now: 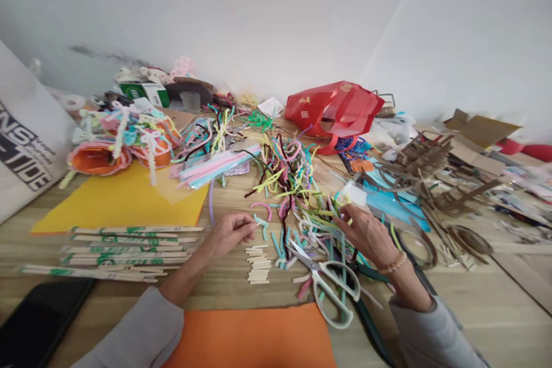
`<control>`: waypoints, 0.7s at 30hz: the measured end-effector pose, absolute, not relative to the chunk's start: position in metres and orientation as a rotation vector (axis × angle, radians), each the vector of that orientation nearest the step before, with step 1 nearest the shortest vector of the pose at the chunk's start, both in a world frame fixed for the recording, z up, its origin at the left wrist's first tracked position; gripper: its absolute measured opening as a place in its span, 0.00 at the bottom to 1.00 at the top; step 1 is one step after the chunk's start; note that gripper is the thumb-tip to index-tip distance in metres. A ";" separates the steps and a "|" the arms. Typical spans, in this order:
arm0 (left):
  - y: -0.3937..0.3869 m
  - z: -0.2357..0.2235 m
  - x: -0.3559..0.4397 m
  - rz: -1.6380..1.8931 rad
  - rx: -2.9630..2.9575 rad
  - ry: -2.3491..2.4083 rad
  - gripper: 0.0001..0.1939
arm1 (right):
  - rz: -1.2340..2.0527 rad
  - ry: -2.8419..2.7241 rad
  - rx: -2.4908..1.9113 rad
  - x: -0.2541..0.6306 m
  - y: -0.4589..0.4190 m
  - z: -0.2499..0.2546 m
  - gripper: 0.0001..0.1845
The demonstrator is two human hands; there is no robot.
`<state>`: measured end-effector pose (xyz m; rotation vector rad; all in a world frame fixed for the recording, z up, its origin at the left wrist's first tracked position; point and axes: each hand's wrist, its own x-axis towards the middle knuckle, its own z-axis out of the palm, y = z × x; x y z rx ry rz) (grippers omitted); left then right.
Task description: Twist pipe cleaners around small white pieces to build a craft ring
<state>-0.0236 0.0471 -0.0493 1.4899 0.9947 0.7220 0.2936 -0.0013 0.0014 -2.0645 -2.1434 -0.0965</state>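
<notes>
My left hand (pixel 233 234) is closed, fingertips pressed together, above the table left of centre. A short mint pipe cleaner piece (pixel 261 221) lies right at its fingertips; whether they grip it is unclear. Below it sits a small stack of short wooden sticks (pixel 259 264). My right hand (pixel 366 234), with a beaded bracelet, reaches into a tangled pile of pipe cleaners (pixel 308 221). Its fingers are bent together around yellow-green pipe cleaners (pixel 325 211), partly hidden. Between the hands lie white-handled scissors (pixel 319 267), blades slightly apart.
Orange sheet (pixel 250 336) at the front; yellow sheet (pixel 129 198) and wrapped chopsticks (pixel 129 247) at left. A black phone (pixel 41 319) lies front left. Dark-green-handled pliers (pixel 371 322) rest beside the scissors. Behind are a red bag (pixel 334 109) and orange cones with fuzzy trim (pixel 101 158).
</notes>
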 end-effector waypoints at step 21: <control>0.047 -0.046 -0.023 0.782 1.391 0.987 0.14 | 0.162 -1.542 -1.401 0.249 -0.009 0.076 0.12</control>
